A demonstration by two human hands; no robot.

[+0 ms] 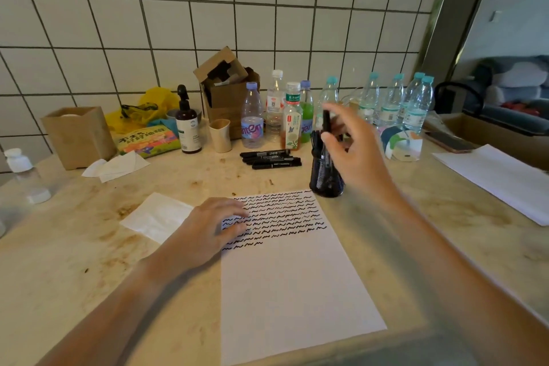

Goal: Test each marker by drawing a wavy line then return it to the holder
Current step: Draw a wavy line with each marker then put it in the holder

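Note:
A white sheet lies on the table, its upper part covered with rows of black wavy lines. My left hand rests flat on the sheet's top left corner, fingers straight. Behind the sheet's top right corner stands a black mesh holder with several markers in it. My right hand hovers over the holder and pinches a black marker, held upright above the opening. Several black markers lie side by side on the table left of the holder.
Water and drink bottles line the tiled wall behind the holder. A brown box, a pump bottle, a beige cup, a paper bag and tissues sit to the left. More white paper and a phone lie at right.

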